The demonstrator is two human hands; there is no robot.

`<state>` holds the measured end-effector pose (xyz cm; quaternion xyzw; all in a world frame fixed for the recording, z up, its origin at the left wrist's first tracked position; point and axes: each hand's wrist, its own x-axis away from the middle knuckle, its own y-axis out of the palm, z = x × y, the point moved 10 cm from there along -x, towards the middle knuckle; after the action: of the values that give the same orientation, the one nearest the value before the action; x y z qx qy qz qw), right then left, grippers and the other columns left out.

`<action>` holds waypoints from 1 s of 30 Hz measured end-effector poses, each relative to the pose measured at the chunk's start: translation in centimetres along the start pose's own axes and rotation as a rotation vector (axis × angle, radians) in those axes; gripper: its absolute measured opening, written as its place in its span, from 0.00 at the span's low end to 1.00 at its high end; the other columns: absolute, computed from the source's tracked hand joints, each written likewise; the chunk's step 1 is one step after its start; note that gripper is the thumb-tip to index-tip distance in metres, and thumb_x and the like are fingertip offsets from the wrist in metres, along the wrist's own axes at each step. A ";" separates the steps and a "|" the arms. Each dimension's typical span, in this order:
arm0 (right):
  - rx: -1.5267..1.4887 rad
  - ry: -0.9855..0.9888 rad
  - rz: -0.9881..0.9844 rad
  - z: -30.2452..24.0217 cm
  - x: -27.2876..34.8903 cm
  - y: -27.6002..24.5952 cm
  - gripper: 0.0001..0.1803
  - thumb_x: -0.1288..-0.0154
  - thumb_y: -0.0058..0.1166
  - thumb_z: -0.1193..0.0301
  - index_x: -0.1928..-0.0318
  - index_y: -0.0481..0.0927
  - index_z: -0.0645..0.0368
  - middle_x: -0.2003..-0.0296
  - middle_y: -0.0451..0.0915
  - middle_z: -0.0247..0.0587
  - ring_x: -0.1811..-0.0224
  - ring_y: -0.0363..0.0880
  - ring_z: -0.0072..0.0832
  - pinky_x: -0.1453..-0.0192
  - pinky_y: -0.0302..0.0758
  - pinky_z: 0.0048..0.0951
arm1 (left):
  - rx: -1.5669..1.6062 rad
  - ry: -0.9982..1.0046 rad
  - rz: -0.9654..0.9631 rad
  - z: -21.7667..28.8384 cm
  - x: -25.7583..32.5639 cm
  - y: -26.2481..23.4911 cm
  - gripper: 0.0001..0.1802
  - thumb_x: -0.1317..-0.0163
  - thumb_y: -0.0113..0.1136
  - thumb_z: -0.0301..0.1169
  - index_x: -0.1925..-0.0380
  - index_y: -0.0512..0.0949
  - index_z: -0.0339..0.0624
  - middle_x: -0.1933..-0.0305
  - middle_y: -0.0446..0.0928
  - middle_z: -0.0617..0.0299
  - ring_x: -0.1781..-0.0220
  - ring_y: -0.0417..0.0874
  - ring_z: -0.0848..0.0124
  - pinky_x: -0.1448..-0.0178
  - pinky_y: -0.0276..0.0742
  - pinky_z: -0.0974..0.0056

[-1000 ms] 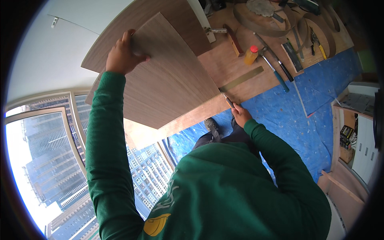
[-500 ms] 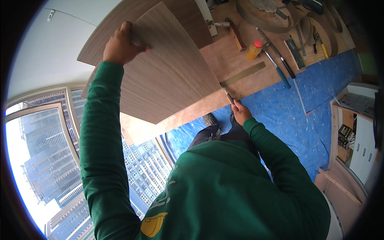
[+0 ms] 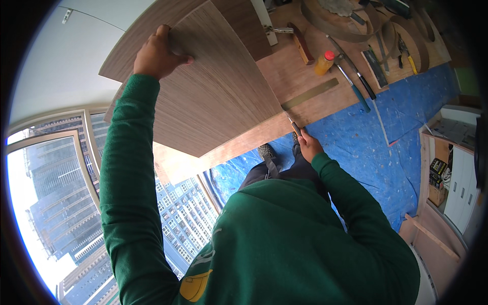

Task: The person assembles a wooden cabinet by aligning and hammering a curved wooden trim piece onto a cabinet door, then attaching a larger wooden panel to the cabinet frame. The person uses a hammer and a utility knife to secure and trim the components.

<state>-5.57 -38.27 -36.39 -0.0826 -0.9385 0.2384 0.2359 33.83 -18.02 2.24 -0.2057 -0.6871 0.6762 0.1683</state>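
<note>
My left hand (image 3: 158,55) is closed on the far left edge of a brown wood-grain board (image 3: 213,91), its thumb on the face. The board lies at a slant over the wooden worktop (image 3: 264,131). At the board's near right corner, my right hand (image 3: 309,146) is closed round a slim bladed hand tool (image 3: 296,128) with an orange-brown and dark handle. Its thin tip points at the board's edge; whether they touch I cannot tell. A flat metal strip (image 3: 310,94) lies just beyond that corner.
On the worktop's right lie two hammers (image 3: 356,86), a bottle with a red cap (image 3: 324,63), a wooden-handled tool (image 3: 302,46), pliers (image 3: 406,53) and looped brown strips (image 3: 351,33). A blue sheet (image 3: 366,147) covers the floor. Windows (image 3: 56,188) stand at the left.
My left hand and the board have shifted very slightly to the right. My right hand has moved a little to the right and down with the bladed tool.
</note>
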 end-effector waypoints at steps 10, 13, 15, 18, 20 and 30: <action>0.070 0.041 0.022 0.4 1.5 -0.4 0.25 0.22 0.50 0.63 0.33 0.75 0.65 0.50 0.83 0.68 0.47 0.82 0.58 0.41 0.78 0.46 | 0.004 -0.016 -0.009 0.0 0.1 0.0 0.50 0.58 0.86 0.44 0.37 0.71 0.38 0.43 0.82 0.42 0.40 0.85 0.47 0.35 0.82 0.48; 0.076 0.045 0.019 0.8 2.0 0.0 0.26 0.22 0.49 0.62 0.32 0.74 0.67 0.47 0.82 0.69 0.43 0.82 0.59 0.38 0.78 0.43 | 0.000 -0.027 -0.007 0.1 0.1 -0.2 0.50 0.58 0.86 0.45 0.37 0.71 0.38 0.43 0.82 0.43 0.40 0.85 0.47 0.36 0.83 0.48; -0.003 0.027 0.041 0.9 2.2 -0.2 0.25 0.22 0.49 0.62 0.33 0.75 0.66 0.49 0.83 0.67 0.45 0.82 0.59 0.40 0.78 0.46 | 0.006 -0.025 -0.011 0.3 0.1 -0.3 0.50 0.58 0.86 0.44 0.37 0.71 0.38 0.44 0.82 0.43 0.40 0.85 0.46 0.36 0.83 0.48; -0.061 -0.050 0.112 0.3 2.3 -1.3 0.24 0.21 0.48 0.62 0.34 0.76 0.65 0.50 0.83 0.66 0.46 0.83 0.58 0.41 0.78 0.46 | -0.032 -0.024 -0.025 0.6 0.2 -0.5 0.49 0.58 0.87 0.44 0.37 0.71 0.38 0.43 0.82 0.42 0.41 0.85 0.46 0.36 0.83 0.48; -0.088 -0.040 0.118 0.3 2.2 -1.7 0.24 0.21 0.48 0.62 0.34 0.77 0.65 0.50 0.84 0.65 0.47 0.83 0.57 0.42 0.79 0.46 | -0.027 -0.034 -0.023 0.7 0.3 -0.6 0.49 0.59 0.87 0.44 0.37 0.71 0.38 0.44 0.82 0.41 0.41 0.85 0.46 0.36 0.83 0.48; -0.100 0.030 0.089 -0.1 0.7 -1.3 0.25 0.21 0.49 0.61 0.34 0.76 0.64 0.56 0.85 0.62 0.54 0.85 0.54 0.48 0.80 0.46 | 0.023 -0.015 -0.042 1.1 0.3 -0.5 0.50 0.60 0.88 0.42 0.39 0.71 0.33 0.45 0.82 0.39 0.41 0.85 0.44 0.36 0.82 0.47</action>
<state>-6.22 -39.21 -35.40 -0.1393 -0.9409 0.2002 0.2348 32.97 -18.85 2.70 -0.1843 -0.6845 0.6820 0.1796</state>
